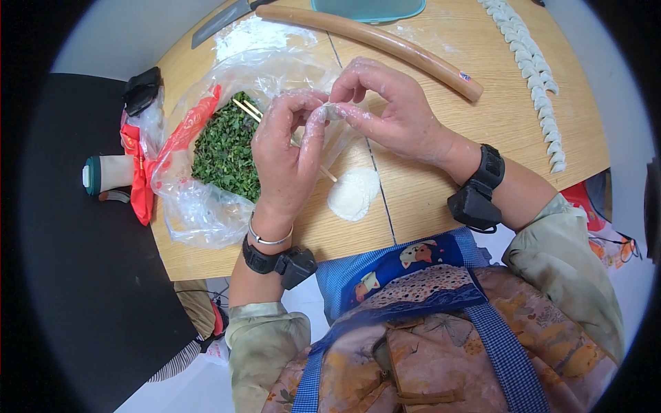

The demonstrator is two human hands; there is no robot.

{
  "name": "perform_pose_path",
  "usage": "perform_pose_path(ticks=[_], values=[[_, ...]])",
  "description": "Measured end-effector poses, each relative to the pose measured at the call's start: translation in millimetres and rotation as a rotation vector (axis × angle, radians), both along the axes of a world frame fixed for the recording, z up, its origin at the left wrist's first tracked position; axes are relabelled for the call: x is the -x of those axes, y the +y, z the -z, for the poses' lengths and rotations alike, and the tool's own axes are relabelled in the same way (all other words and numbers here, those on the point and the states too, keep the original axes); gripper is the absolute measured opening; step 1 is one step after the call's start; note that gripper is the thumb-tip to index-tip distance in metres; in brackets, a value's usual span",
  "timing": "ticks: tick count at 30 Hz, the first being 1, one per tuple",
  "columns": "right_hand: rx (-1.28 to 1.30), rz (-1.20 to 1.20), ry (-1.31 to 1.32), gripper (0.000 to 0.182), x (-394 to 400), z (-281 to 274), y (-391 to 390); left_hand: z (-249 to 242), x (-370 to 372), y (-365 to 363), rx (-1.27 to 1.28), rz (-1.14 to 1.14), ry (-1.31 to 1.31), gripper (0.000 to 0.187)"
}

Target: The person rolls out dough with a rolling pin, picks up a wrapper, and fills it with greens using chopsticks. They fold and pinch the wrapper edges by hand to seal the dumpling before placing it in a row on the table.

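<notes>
Pinched between the fingertips of both hands is a small pale dumpling, largely covered by the fingers. My left hand is closed on its left side, and my right hand grips it from the right with thumb and index finger. Flour whitens the fingers. Below the hands lie round dough wrappers on the table. Chopped green filling sits just left of my left hand, inside a clear plastic bag. Wooden chopsticks rest in the filling, partly hidden behind my left hand.
A long row of dumplings runs down the table's right side. Behind the hands lie a wooden rolling pin, scattered flour, a knife and a teal container. A jar with a green lid stands at the left edge.
</notes>
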State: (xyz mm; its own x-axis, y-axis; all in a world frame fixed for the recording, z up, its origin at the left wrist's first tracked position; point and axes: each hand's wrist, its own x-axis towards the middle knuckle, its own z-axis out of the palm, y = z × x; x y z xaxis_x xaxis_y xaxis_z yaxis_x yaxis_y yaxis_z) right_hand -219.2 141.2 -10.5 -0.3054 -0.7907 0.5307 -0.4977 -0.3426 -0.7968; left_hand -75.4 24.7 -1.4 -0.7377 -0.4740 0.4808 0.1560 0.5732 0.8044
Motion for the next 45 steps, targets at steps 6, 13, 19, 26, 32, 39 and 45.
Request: perform_pose_path(ticks=[6,13,19,26,32,39,45], values=[[0.035,0.012,-0.002,0.011,0.5,0.8,-0.8,0.2,0.3,-2.6,0.107,0.035,-0.003,0.012],[0.077,0.032,0.055,0.009,-0.3,-1.0,-1.5,-8.7,1.5,10.4,-0.185,0.086,0.014,0.019],[0.106,0.034,0.103,0.011,-0.6,-0.9,-1.4,0.2,-0.5,1.2,-0.104,0.08,-0.023,0.016],[0.099,0.042,0.091,0.011,-2.2,-2.0,-0.2,-3.2,-1.9,-0.6,0.074,0.045,-0.071,0.014],[0.059,0.055,0.08,0.011,-4.0,-1.2,0.3,-5.9,-2.3,-0.5,0.223,0.026,-0.086,0.014],[0.021,0.062,0.0,0.01,-3.2,-0.5,0.1,-3.3,-0.2,6.9,0.006,0.021,-0.046,0.019],[0.041,0.058,0.03,0.009,-3.4,-1.2,0.3,-2.0,-0.3,3.4,0.049,0.04,-0.047,0.017]])
